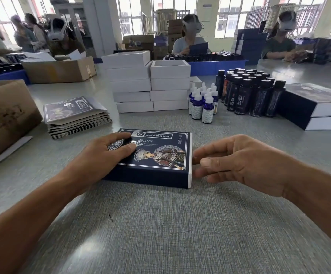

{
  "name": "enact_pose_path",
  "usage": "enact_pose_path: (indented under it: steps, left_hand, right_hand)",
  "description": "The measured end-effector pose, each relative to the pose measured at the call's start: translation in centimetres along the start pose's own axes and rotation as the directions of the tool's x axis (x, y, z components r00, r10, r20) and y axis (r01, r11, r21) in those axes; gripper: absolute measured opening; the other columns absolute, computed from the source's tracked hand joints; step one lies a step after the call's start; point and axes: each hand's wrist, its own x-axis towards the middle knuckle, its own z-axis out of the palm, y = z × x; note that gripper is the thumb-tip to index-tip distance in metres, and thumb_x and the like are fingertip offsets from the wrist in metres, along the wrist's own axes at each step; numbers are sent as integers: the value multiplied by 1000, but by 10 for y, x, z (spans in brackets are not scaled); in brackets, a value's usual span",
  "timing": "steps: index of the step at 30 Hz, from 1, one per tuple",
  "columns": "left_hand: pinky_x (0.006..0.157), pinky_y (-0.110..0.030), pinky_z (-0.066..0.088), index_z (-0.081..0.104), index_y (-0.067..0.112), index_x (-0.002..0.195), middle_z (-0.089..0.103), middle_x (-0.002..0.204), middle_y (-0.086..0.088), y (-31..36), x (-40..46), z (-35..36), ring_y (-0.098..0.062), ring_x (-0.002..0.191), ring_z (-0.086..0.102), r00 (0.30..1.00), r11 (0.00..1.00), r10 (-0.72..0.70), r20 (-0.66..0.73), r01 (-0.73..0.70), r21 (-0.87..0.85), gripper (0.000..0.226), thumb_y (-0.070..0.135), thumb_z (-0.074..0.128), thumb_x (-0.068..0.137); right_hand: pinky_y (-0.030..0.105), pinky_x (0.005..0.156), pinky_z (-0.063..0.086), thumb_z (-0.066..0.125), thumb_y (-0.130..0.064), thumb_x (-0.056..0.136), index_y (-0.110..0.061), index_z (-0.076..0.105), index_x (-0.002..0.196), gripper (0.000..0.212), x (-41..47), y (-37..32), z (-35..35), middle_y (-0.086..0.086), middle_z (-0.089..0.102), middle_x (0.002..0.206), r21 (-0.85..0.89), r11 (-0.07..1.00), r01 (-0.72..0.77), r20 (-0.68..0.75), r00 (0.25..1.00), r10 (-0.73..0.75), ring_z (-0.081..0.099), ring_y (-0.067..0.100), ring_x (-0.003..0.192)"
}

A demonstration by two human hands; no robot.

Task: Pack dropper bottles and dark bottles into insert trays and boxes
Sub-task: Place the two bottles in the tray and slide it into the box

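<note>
I'm pressing my left hand [109, 153] flat, fingers straight, on the printed navy box [156, 161] lying mid-table [160, 224]. My right hand [237, 163], fingers loosely bent, is touching the box's white end, gripping nothing. Dropper bottles [202, 101] & dark bottles [247, 93] are standing behind.

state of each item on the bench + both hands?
Box: sleeved, lying flat, white end showing at right.
Left hand: fingers flat on box top.
Right hand: fingertips at box's white end.
Droppers: capped, upright.
Dark bottles: capped, upright.
Trays: stacked; top right one open.
Sleeves: flat, stacked.
</note>
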Motion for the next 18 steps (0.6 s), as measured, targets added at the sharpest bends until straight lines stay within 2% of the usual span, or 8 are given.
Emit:
enact_pose_path:
  steps: [6, 9, 13, 16, 18]
  left_hand:
    - [71, -26, 43, 59, 55, 119, 60, 108, 17, -3, 2, 0, -5, 91, 60, 1000, 1000, 4, 9, -4, 29, 48, 69, 62, 72]
    - [73, -24, 41, 58, 53, 122, 59, 109, 18, -4, 2, 1, -2, 93, 57, 1000, 997, 27, -7, -27, 73, 44, 64, 62, 80]
    - [74, -21, 38, 54, 49, 130, 55, 108, 22, -2, 0, 2, 2, 94, 52, 999, 990, 50, 6, -50, 134, 45, 61, 57, 87]
    - [86, -29, 39, 52, 47, 134, 50, 120, 18, 2, -2, 2, -6, 104, 52, 998, 984, 59, 15, -61, 170, 47, 59, 55, 89]
    - [93, -33, 36, 51, 45, 135, 45, 125, 21, 2, -3, 2, -9, 112, 46, 998, 980, 65, 8, -65, 189, 47, 58, 55, 90]
  right_hand:
    - [29, 80, 60, 69, -10, 85, -11, 68, 116, 32, -1, -1, 6, 6, 75, 108, -69, 997, 19, -10, 1000, -20, 71, 22, 102]
    - [32, 84, 60, 70, -11, 86, -18, 73, 110, 25, -2, -1, 9, 1, 75, 107, -136, 990, 29, -43, 998, -35, 71, 21, 102]
    - [34, 85, 59, 69, -12, 89, -27, 76, 103, 22, -2, 0, 15, -4, 76, 102, -207, 977, 44, -84, 995, -62, 69, 13, 85]
    - [36, 87, 58, 69, -15, 89, -34, 75, 102, 24, -2, 1, 18, -6, 76, 100, -248, 967, 61, -79, 993, -83, 66, 11, 83]
    - [35, 87, 57, 70, -18, 88, -38, 74, 101, 24, -2, 0, 19, -8, 75, 100, -260, 963, 71, -66, 994, -91, 64, 9, 80]
